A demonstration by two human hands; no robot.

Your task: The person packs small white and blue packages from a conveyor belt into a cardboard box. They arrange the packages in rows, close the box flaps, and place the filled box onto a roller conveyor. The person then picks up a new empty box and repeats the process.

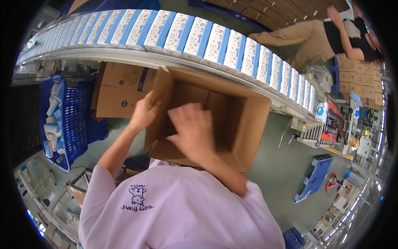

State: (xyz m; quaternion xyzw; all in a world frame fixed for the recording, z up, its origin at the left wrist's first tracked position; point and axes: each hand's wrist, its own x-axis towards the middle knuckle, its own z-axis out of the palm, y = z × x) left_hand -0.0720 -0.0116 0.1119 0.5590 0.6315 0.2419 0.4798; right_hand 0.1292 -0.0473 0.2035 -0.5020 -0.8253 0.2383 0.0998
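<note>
An open brown cardboard box [253, 128] is in front of my body, its mouth facing up and its bare inner walls and bottom seam in sight. My left hand [145, 111] grips the box's left side near the upper edge, thumb and fingers closed on the cardboard. Over the box's opening is my right hand [192, 128], smeared by motion, with its fingers stretched out and thumb apart; nothing shows in it. Just beyond the box, a long row of white and blue tissue packs [213, 43] stands on a conveyor.
A metal conveyor rail [137, 58] curves across beyond the box. At left stands a blue basket [78, 112] holding packs, beside folded cardboard [120, 91]. Another person [344, 37] is at far right, near stacked cartons [360, 79]. A blue pallet [314, 176] is at right.
</note>
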